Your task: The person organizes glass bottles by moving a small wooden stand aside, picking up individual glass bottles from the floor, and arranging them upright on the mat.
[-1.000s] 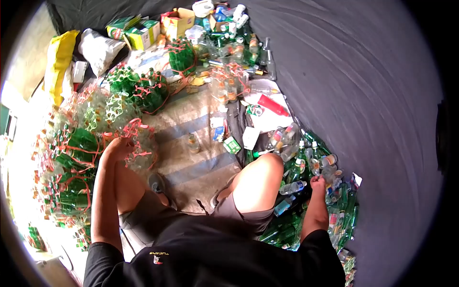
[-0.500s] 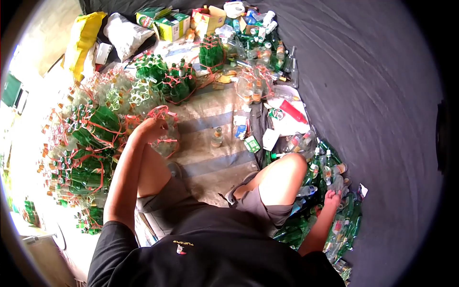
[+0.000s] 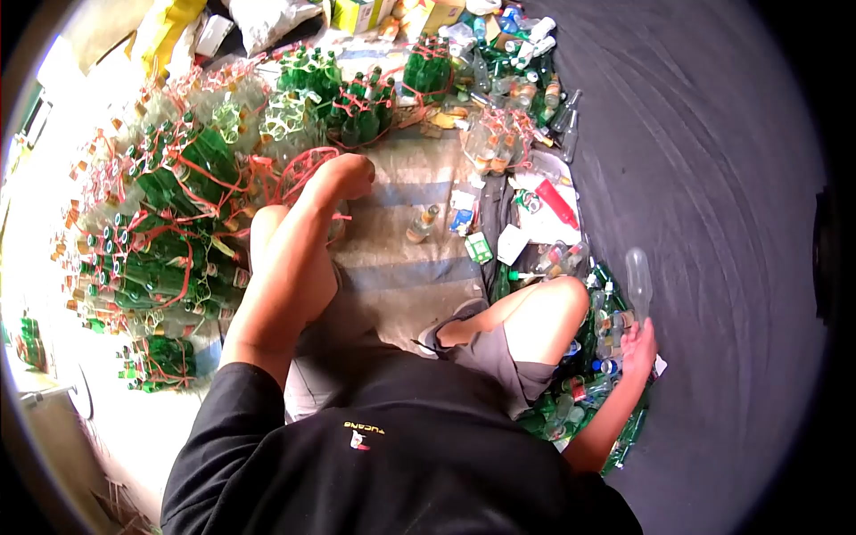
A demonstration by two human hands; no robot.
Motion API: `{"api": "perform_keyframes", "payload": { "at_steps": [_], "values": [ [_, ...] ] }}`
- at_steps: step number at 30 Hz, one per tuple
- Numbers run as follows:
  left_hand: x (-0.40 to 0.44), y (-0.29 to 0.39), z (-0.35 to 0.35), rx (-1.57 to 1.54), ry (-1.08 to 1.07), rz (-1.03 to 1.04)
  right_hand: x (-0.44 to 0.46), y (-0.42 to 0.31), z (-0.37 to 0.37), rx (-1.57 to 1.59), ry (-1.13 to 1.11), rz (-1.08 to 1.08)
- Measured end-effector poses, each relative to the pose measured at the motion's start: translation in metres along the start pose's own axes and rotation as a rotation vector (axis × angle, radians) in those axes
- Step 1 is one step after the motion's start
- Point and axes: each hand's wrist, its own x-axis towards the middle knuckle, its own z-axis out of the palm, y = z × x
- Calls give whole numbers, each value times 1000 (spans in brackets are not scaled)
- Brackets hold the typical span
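Note:
My right hand [image 3: 638,346] is closed around the narrow end of a clear bottle [image 3: 638,278], which points away from me over the dark sheet. Below that hand lies a heap of green and clear bottles [image 3: 615,325]. My left hand [image 3: 358,175] is raised in front of my left knee with its fingers curled; whatever they may hold is hidden. Next to it are loops of red twine [image 3: 308,169] around bundled clear bottles. One clear bottle [image 3: 423,223] stands by itself on the striped mat [image 3: 392,254].
Tied bundles of green bottles [image 3: 147,267] crowd the left side. More green bundles [image 3: 361,111] stand at the back. A twine-bound clear bundle [image 3: 497,143] is beyond the mat. A red object [image 3: 557,203] lies on white sheeting. The dark sheet [image 3: 713,223] covers the right.
My right hand has lifted the clear bottle from the heap and moved it outward. My left hand has moved forward and right, away from the twine-tied bottles. The view has shifted.

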Motion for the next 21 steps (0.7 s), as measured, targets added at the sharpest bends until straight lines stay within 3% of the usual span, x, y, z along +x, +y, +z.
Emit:
{"api": "perform_keyframes", "payload": {
  "at_steps": [1,4,7,9,11,13,14,15,16,17,18,21],
  "values": [
    [-6,5,-1,-9,-2,-7,-10,-17,27,-108,-33,-1],
    [-23,12,-11,-467,75,-44,-19,-43,91,-397,-221,-68],
    [-23,6,-7,-388,202,-9,-23,-33,166,-583,-326,-136],
    [-24,3,-4,-296,200,-6,-23,-8,213,-703,-458,-125],
    [-32,5,-10,-283,64,-72,-5,45,252,-728,-644,20],
    [-25,-6,3,-253,134,-26,-18,99,290,-990,-719,-80],
    [-25,-4,4,-276,125,-32,-27,123,304,-1067,-884,-164],
    [-25,-4,5,-301,117,-38,-35,149,323,-1146,-857,-63],
    [-24,-7,7,-293,124,-30,-40,177,332,-1156,-887,-94],
    [-21,-10,10,-296,124,-35,-20,220,342,-1350,-981,-216],
    [-17,-13,14,-293,119,-25,-45,217,352,-1502,-998,-339],
    [-22,-11,7,-267,107,-47,-36,280,359,-1576,-1003,-658]
  ]
}}
